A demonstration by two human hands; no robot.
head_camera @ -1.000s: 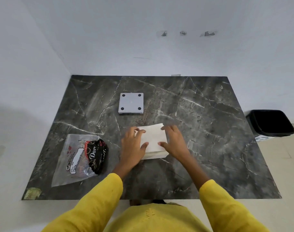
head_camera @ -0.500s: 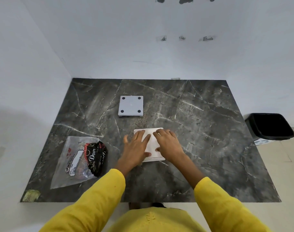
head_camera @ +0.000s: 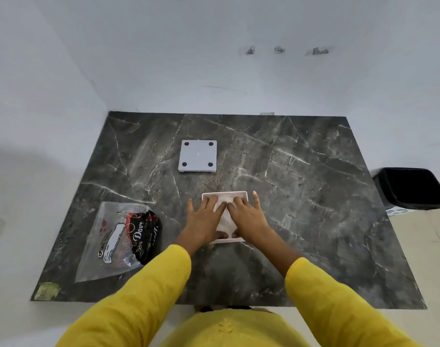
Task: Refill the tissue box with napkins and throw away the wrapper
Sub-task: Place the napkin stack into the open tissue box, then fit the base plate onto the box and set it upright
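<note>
Napkins [head_camera: 224,219] lie inside the open tissue box [head_camera: 225,194], mid-table [head_camera: 314,196]. Left hand [head_camera: 203,221] and right hand [head_camera: 249,217] both flat, fingers spread, pressing down on them. Box lid [head_camera: 198,156] lies beyond; wrapper [head_camera: 118,239] to the left, bin [head_camera: 411,187] far right.

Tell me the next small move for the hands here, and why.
Probably lift both hands and reach for the grey lid. The left hand and right hand lie flat on the napkins, which sit inside the tissue box, so the box looks filled. The lid lies apart, feet up, and the wrapper remains on the table.
</note>
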